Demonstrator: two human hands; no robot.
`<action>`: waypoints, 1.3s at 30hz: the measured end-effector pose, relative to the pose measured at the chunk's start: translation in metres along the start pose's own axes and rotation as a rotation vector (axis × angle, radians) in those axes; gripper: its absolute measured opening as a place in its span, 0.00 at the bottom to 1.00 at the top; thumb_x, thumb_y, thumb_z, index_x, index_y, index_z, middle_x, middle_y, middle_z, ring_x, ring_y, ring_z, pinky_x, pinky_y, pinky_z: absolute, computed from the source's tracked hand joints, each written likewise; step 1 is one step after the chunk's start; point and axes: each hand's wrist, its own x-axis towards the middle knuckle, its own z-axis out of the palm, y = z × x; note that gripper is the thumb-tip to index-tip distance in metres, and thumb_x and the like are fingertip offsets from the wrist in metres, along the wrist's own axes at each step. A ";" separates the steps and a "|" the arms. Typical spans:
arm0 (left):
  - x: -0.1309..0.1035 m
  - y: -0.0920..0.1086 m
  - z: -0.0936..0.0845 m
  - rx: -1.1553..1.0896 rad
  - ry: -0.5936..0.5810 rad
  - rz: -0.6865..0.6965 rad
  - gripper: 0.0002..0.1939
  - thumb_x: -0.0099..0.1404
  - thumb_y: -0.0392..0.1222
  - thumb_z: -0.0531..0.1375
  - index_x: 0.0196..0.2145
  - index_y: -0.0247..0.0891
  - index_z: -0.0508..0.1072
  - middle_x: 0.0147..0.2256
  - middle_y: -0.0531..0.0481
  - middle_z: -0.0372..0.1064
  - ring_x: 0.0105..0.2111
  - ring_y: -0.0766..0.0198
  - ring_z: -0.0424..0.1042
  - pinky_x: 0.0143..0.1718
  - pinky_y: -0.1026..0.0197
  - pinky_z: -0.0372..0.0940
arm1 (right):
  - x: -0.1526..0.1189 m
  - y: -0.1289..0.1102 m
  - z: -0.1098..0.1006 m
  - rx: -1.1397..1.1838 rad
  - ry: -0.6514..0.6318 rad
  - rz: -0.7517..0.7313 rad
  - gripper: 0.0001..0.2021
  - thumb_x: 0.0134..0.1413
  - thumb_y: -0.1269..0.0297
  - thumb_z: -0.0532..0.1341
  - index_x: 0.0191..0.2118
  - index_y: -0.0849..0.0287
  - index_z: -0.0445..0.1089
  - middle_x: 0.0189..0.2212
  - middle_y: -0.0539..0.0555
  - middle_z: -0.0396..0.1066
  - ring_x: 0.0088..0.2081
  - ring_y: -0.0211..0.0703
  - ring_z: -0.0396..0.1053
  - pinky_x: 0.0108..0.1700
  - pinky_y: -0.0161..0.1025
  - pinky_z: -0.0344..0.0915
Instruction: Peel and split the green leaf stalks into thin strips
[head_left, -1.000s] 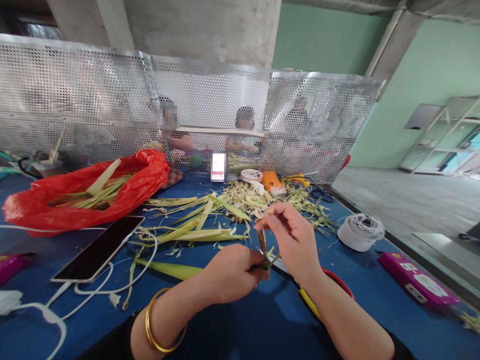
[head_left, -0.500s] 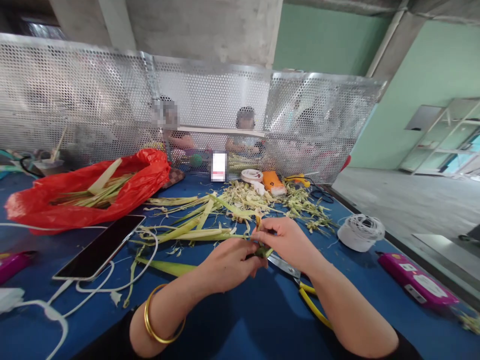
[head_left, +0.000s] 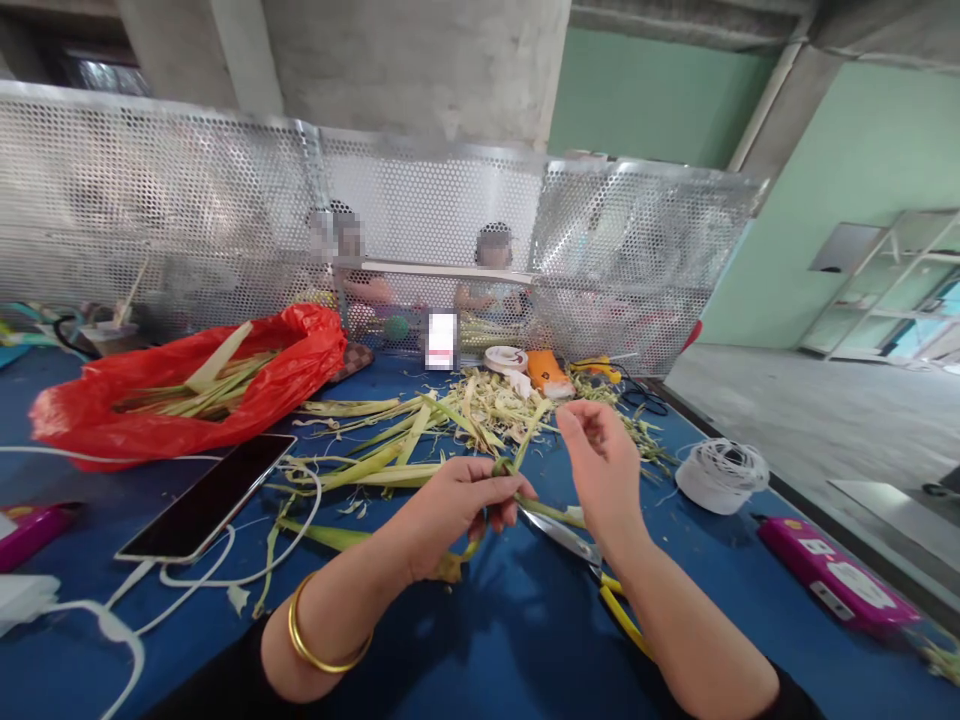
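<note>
My left hand is closed, pinching a folded bundle of green leaf strips between thumb and fingers. One pale strip sticks up from the bundle, and another stretches right toward my right wrist. A browned end hangs below the palm. Just right of the upright strip, my right hand is raised with its fingers loosely curled and apart, and nothing shows in them. Beneath it lie scissors with yellow handles, partly hidden by my right forearm.
Long leaves and a heap of scraps spread across the blue table. At left are a red plastic bag of leaves, a phone and white cables. White cord and a purple packet lie right. Behind stands a perforated metal screen.
My right hand has come away from the leaf bundle, up and to the right. My left hand keeps its hold, and strips now stick out from it.
</note>
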 end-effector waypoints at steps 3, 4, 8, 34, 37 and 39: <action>0.000 -0.001 -0.001 -0.041 -0.006 -0.007 0.16 0.55 0.51 0.61 0.30 0.34 0.76 0.20 0.54 0.64 0.18 0.73 0.59 0.17 0.69 0.49 | -0.002 0.002 0.004 0.262 -0.427 0.340 0.19 0.47 0.46 0.61 0.23 0.59 0.64 0.17 0.47 0.61 0.20 0.35 0.58 0.25 0.34 0.57; -0.001 -0.001 -0.001 -0.048 -0.011 -0.010 0.16 0.54 0.51 0.61 0.30 0.34 0.76 0.20 0.54 0.65 0.18 0.73 0.60 0.17 0.69 0.49 | -0.004 0.001 0.005 0.328 -0.556 0.391 0.20 0.47 0.46 0.62 0.22 0.59 0.63 0.15 0.45 0.60 0.18 0.34 0.57 0.24 0.34 0.56; -0.002 -0.002 0.002 -0.057 0.017 -0.022 0.19 0.55 0.56 0.59 0.28 0.34 0.74 0.19 0.54 0.65 0.17 0.73 0.60 0.16 0.69 0.47 | -0.013 -0.004 0.009 0.424 -0.632 0.369 0.17 0.50 0.51 0.62 0.22 0.59 0.64 0.13 0.45 0.61 0.18 0.34 0.58 0.25 0.33 0.57; 0.004 0.000 -0.002 -0.379 0.451 0.128 0.18 0.52 0.50 0.65 0.34 0.32 0.76 0.24 0.51 0.69 0.23 0.69 0.66 0.25 0.66 0.61 | -0.044 0.005 0.029 -0.251 -0.581 -0.151 0.12 0.57 0.59 0.56 0.27 0.57 0.70 0.23 0.50 0.67 0.26 0.39 0.62 0.27 0.34 0.54; 0.005 0.000 0.000 -0.304 0.483 0.137 0.18 0.52 0.51 0.65 0.33 0.33 0.77 0.24 0.51 0.70 0.24 0.67 0.67 0.24 0.66 0.60 | -0.047 0.005 0.030 -0.241 -0.596 -0.050 0.14 0.56 0.59 0.56 0.24 0.58 0.70 0.18 0.48 0.64 0.22 0.37 0.58 0.24 0.33 0.50; 0.007 -0.001 -0.001 -0.296 0.475 0.129 0.19 0.51 0.52 0.65 0.33 0.33 0.77 0.23 0.50 0.70 0.24 0.67 0.66 0.22 0.67 0.59 | -0.049 0.001 0.029 -0.151 -0.630 -0.019 0.14 0.55 0.61 0.55 0.22 0.59 0.70 0.18 0.49 0.64 0.22 0.37 0.59 0.25 0.33 0.52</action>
